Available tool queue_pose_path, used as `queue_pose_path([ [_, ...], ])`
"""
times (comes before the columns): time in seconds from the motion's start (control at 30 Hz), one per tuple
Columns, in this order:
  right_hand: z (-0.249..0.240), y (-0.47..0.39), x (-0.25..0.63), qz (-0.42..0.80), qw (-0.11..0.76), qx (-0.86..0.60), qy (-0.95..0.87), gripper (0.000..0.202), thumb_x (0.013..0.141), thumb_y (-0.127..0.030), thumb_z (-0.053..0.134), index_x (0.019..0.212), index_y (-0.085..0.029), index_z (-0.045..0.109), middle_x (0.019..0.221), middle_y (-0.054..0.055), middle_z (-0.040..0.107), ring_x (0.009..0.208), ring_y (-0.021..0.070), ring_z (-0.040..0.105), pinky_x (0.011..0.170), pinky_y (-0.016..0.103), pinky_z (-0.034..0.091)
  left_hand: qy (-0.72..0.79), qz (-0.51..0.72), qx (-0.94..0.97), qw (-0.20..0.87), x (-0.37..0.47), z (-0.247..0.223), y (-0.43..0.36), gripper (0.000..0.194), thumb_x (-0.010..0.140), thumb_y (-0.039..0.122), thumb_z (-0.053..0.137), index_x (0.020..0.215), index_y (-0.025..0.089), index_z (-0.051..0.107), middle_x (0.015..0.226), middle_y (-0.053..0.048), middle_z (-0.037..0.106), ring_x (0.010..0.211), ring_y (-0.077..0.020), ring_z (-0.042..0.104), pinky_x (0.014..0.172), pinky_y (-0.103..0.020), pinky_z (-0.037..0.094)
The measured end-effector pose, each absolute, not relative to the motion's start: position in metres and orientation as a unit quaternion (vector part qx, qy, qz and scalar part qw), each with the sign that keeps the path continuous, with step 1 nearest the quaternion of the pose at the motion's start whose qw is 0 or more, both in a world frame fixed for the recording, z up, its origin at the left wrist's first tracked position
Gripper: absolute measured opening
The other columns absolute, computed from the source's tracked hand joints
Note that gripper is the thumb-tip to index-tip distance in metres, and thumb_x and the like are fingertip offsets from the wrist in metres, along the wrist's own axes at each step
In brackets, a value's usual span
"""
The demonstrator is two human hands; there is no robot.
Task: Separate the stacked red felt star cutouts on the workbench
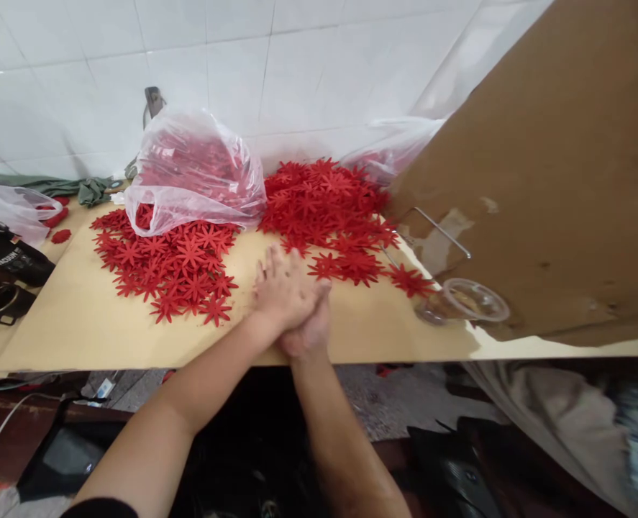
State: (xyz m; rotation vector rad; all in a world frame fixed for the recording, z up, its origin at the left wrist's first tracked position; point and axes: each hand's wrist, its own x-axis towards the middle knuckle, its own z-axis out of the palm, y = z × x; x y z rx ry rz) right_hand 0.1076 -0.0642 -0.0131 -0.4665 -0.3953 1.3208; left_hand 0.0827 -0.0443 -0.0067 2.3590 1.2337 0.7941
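Both hands meet above the front part of the tabletop, between two heaps of red, star-shaped flower pieces. On top lies my left hand [285, 291], its fingers stretched out and slightly apart. My right hand [312, 327] is under it, palm against palm, and its fingers are mostly covered. Whether anything lies between the palms is hidden. Left of the hands is one heap of red pieces [189, 255]; a second heap of red pieces [324, 205] is behind them and to the right. A clear plastic bag [200, 173] full of red pieces rests on the left heap.
At the right, a large cardboard sheet [556, 180] leans over the table, with a round clear plastic container [475, 300] at its foot. A black vacuum bottle [11, 252] and a dark mug [10, 300] are at the far left. Tiled wall behind.
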Motion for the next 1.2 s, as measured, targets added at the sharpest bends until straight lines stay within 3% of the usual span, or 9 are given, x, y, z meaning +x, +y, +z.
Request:
queue_pose_path([
  [0.17,-0.017,-0.055,0.106,0.62,0.741,-0.205,-0.156,0.057,0.075,-0.062,0.025,0.112,-0.029,0.053,0.122,0.002,0.053,0.118,0.0167,0.043,0.099,0.044,0.03,0.46,0.296,0.82,0.172,0.078,-0.011,-0.007,0.068,0.08,0.053,0.029,0.134,0.011,0.026,0.145,-0.017,0.011,0.135,-0.0291,0.0,0.106,-0.052,0.005],
  [0.4,-0.026,-0.052,0.129,0.647,0.715,-0.261,-0.039,0.044,0.079,-0.051,0.028,0.084,-0.021,0.06,0.091,0.004,0.065,0.101,0.0183,0.056,0.095,0.04,0.037,0.431,0.304,0.792,0.306,0.072,0.0,-0.016,0.056,0.085,0.045,0.02,0.123,0.012,0.046,0.141,-0.016,0.028,0.133,-0.0252,0.019,0.107,-0.045,0.014],
  [0.5,-0.03,-0.047,0.141,0.627,0.722,-0.288,-0.048,0.041,0.077,-0.052,0.031,0.072,-0.021,0.058,0.075,0.004,0.064,0.091,0.0195,0.058,0.091,0.039,0.04,0.376,0.319,0.796,0.351,0.071,-0.002,-0.033,0.052,0.082,0.046,0.036,0.121,0.014,0.047,0.139,-0.016,0.032,0.13,-0.024,0.026,0.107,-0.044,0.015],
  [0.63,-0.031,-0.039,0.149,0.561,0.752,-0.345,-0.033,0.037,0.073,-0.055,0.039,0.06,-0.022,0.051,0.063,0.002,0.058,0.08,0.0191,0.058,0.086,0.038,0.043,0.324,0.368,0.717,0.495,0.077,-0.01,-0.048,0.041,0.075,0.037,0.052,0.11,0.017,0.058,0.129,-0.011,0.048,0.126,-0.0209,0.035,0.108,-0.038,0.017],
  [0.8,-0.014,-0.047,0.164,0.318,0.806,-0.487,-0.109,0.033,0.072,-0.051,0.045,0.08,-0.021,0.056,0.087,0.001,0.061,0.09,0.0144,0.055,0.087,0.033,0.04,0.334,0.363,0.436,0.753,0.088,-0.006,-0.047,0.029,0.081,0.033,0.044,0.091,0.014,0.063,0.094,-0.008,0.066,0.094,-0.0173,0.059,0.088,-0.035,0.044],
  [0.9,0.004,-0.067,0.206,0.276,0.716,-0.571,-0.292,0.029,0.068,-0.046,0.052,0.077,-0.019,0.058,0.081,0.003,0.062,0.078,0.0147,0.057,0.078,0.032,0.042,0.363,0.343,0.219,0.838,0.084,-0.001,-0.034,0.035,0.085,0.033,0.032,0.089,0.013,0.06,0.072,-0.005,0.064,0.066,-0.0125,0.06,0.062,-0.028,0.05],
  [0.97,0.016,-0.082,0.249,0.148,0.631,-0.681,-0.341,0.026,0.068,-0.041,0.052,0.074,-0.017,0.059,0.075,0.004,0.062,0.071,0.0142,0.056,0.073,0.031,0.042,0.357,0.341,0.147,0.857,0.08,-0.001,-0.025,0.035,0.085,0.032,0.03,0.088,0.014,0.06,0.064,-0.003,0.061,0.056,-0.0104,0.058,0.053,-0.024,0.048],
  [1.03,0.026,-0.093,0.292,0.052,0.523,-0.785,-0.327,0.024,0.07,-0.038,0.05,0.076,-0.017,0.06,0.074,0.005,0.062,0.068,0.0146,0.055,0.067,0.03,0.042,0.343,0.337,0.125,0.868,0.077,-0.003,-0.02,0.035,0.085,0.031,0.029,0.086,0.013,0.06,0.06,-0.003,0.059,0.053,-0.01,0.057,0.05,-0.022,0.047],
  [1.2,0.04,-0.098,0.349,0.077,0.175,-0.916,-0.353,0.031,0.074,-0.042,0.045,0.059,-0.017,0.057,0.052,0.005,0.054,0.048,0.0141,0.047,0.05,0.028,0.034,0.312,0.318,0.117,0.888,0.082,-0.012,-0.019,0.039,0.085,0.034,0.028,0.083,0.012,0.06,0.06,-0.004,0.059,0.053,-0.0107,0.056,0.05,-0.023,0.047],
])
